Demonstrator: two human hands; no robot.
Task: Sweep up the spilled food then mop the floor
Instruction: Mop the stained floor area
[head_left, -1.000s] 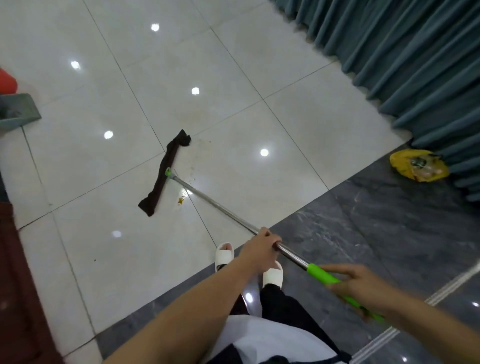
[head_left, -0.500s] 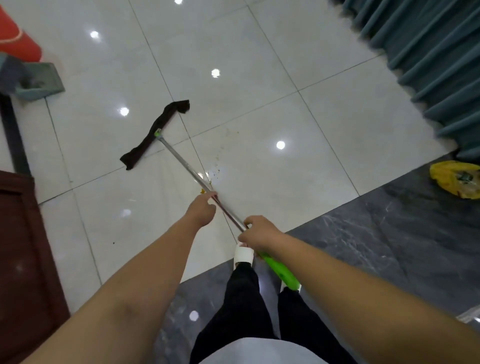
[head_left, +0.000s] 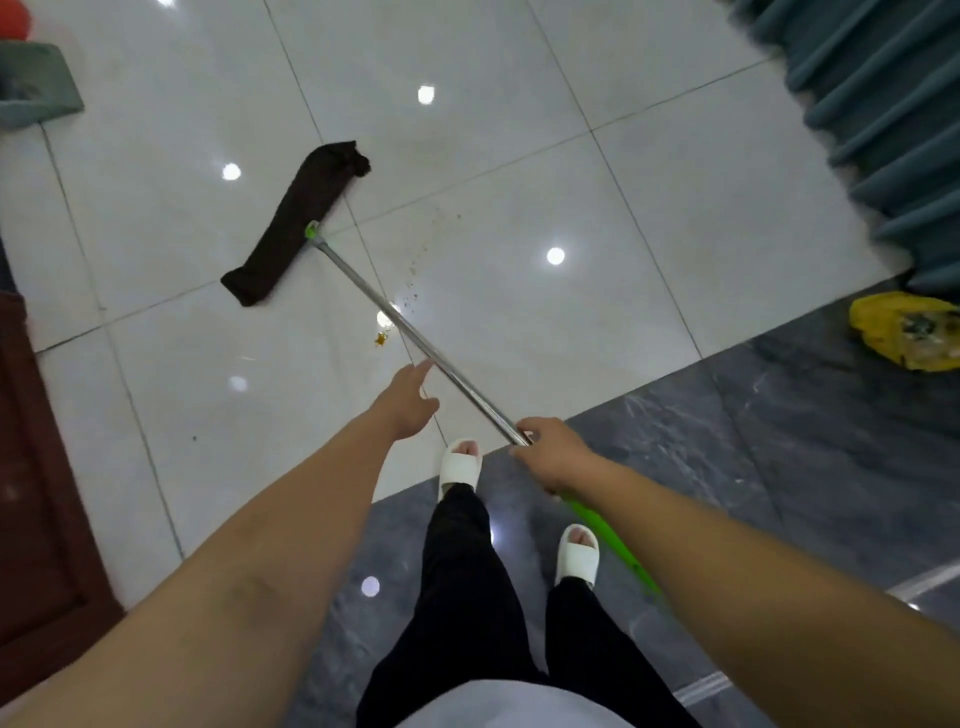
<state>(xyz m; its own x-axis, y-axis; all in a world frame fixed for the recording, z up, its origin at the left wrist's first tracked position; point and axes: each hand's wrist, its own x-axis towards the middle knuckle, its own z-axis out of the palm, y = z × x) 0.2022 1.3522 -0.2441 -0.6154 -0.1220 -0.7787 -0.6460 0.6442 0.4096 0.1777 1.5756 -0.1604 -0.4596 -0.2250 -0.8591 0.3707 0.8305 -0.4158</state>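
A flat mop with a dark brown cloth head (head_left: 293, 221) lies on the white tiled floor, its metal pole (head_left: 410, 332) running down to a green grip. My right hand (head_left: 553, 454) is closed around the pole just above the green grip. My left hand (head_left: 408, 397) hovers beside the pole with its fingers spread, apparently just off it. An orange food stain (head_left: 382, 339) and a trail of small dark crumbs (head_left: 415, 270) lie on the tile by the pole, behind the mop head.
A grey-green dustpan (head_left: 36, 93) sits at the far left with something red behind it. A dark red wooden panel (head_left: 31, 493) lines the left edge. Teal curtains (head_left: 883, 119) hang at right above a yellow bag (head_left: 909, 330). My feet in white slippers stand on dark grey tile.
The mop was pushed away from me across the white tiles past the stain. My left hand slid up the pole, then let go and opened. My right hand moved from the green grip up onto the metal pole.
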